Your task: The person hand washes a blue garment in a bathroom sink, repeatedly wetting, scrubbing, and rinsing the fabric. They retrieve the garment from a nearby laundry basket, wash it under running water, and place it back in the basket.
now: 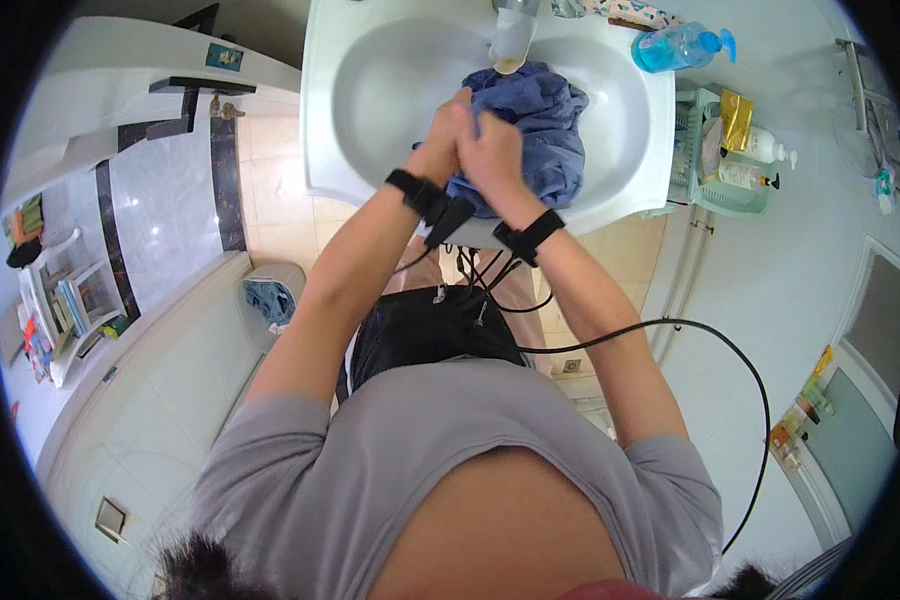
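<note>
A crumpled blue cloth garment (544,142) lies in the right half of the white washbasin (390,97), below the faucet (514,34). My left hand (442,135) and my right hand (496,150) are pressed together at its left side. Both have their fingers curled round bunched fabric, part of which shows between them. A bit of the cloth peeks out left of my left wrist. Most of the gripped fabric is hidden by the hands, and my right hand is slightly blurred. No water is plainly seen running from the faucet.
On the basin's right rim lies a pump bottle of blue liquid (675,49). A green wall rack (731,195) with several bottles hangs to the right. Black cables (487,277) run from my waist bag (435,322). At left, a bin (289,274) holds denim-like cloth.
</note>
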The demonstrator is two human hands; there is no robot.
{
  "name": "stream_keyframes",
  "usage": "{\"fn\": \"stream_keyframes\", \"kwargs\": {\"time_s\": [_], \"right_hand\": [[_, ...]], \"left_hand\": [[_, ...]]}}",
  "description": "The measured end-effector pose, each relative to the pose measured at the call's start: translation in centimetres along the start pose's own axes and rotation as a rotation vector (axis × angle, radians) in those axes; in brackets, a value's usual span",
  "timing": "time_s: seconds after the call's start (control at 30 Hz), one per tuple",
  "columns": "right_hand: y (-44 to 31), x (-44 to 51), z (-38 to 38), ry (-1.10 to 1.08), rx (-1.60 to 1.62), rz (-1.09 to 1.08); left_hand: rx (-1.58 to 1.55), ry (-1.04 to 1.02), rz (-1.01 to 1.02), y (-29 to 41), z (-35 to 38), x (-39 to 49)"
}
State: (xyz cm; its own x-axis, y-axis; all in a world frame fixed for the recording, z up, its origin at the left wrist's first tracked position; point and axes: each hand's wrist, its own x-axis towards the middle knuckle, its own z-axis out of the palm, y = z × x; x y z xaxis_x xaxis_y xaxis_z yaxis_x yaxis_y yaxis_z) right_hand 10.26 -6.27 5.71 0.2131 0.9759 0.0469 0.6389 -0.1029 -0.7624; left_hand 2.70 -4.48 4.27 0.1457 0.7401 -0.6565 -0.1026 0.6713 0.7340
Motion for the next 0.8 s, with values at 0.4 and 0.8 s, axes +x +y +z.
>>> {"fn": "stream_keyframes", "kwargs": {"time_s": [0.4, 0.8], "right_hand": [[7.1, -0.7, -6.9, -0.575, 0.623, 0.411], [9.4, 1.7, -12.2, 0.023, 1.202, 0.629]], "left_hand": [[-0.252, -0.492, -0.25, 4.4, -5.2, -0.5], [0.958, -0.625, 0.189, 5.0, -10.4, 0.7]]}}
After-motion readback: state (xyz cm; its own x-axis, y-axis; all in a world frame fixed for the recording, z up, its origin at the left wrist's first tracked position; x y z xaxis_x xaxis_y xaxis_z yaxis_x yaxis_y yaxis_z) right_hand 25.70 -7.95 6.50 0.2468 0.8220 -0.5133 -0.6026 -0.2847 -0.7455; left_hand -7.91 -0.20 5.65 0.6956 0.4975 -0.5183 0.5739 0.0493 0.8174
